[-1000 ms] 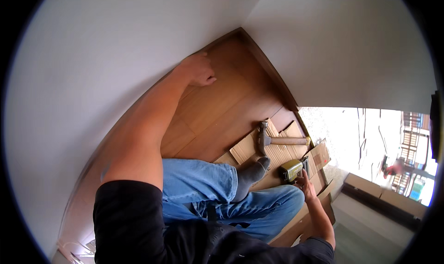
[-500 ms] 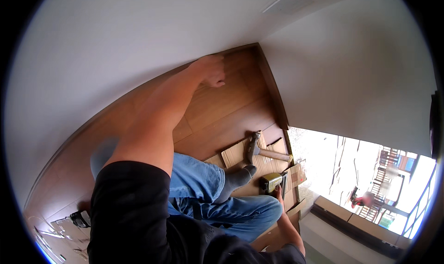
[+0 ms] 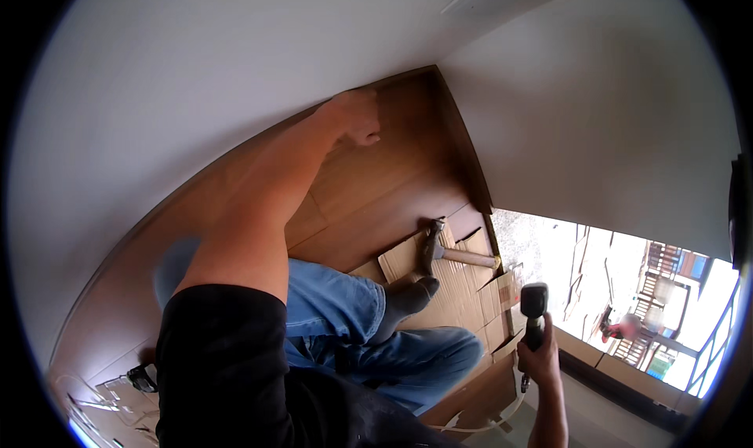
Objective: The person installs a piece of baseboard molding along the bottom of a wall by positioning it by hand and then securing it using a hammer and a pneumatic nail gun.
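My left hand [image 3: 359,120], fingers curled closed, presses at the brown baseboard [image 3: 412,77] along the left wall, short of the corner. Whether anything sits inside those fingers is hidden. To the right, my right hand [image 3: 540,359] grips a nail gun [image 3: 534,305] by its handle, raised off the floor with its dark head upward. A pale air hose [image 3: 508,410] trails from near its handle's lower end. A hammer [image 3: 463,256] with a wooden handle lies on flattened cardboard [image 3: 455,295] between the two hands, by my socked foot [image 3: 412,300].
Brown wood-look flooring [image 3: 369,201] runs to the corner between two white walls [image 3: 596,126]. A bright opening on the right shows railings and a distant person in red [image 3: 610,326]. A dark tool [image 3: 143,377] lies behind at lower left, beside more cardboard [image 3: 121,397].
My right hand has lifted the nail gun off the cardboard and swung it up and to the right. My left hand stays at the baseboard.
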Motion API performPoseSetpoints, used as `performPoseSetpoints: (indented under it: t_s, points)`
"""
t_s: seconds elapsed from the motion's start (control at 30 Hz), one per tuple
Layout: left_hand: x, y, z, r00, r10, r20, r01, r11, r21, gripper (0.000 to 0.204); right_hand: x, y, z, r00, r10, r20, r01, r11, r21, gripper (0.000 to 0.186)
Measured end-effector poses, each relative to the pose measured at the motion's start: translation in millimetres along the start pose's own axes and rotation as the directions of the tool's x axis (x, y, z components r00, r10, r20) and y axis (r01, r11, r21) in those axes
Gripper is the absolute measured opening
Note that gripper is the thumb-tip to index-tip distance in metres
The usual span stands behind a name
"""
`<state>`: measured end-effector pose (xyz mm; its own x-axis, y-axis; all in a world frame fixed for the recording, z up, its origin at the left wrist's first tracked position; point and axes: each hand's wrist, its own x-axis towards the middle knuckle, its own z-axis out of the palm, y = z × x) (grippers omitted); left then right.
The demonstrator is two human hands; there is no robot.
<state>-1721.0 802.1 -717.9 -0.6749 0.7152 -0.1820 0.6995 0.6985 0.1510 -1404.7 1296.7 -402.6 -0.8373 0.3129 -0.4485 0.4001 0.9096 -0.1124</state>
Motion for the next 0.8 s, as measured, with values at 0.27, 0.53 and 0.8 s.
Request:
performPoseSetpoints:
  t_s: [0.27,0.53,0.8]
  points:
    - [2,-4,-5,0.999,0.022,0.025,-0.022,1.000,0.015,0.047,126,-226,96,0.863,-0.428,0.268,0.423,0.903,0.079,0.098]
    - [14,0,-7,0.996,0.020,0.088,-0.034,0.985,0.171,0.052,240,-285,176,0.893,-0.431,0.128,0.448,0.876,-0.178,0.105]
    - [8,-3,-5,0.996,0.023,0.084,-0.034,0.990,0.135,0.045,263,-293,184,0.881,-0.458,0.117,0.471,0.871,-0.141,0.101]
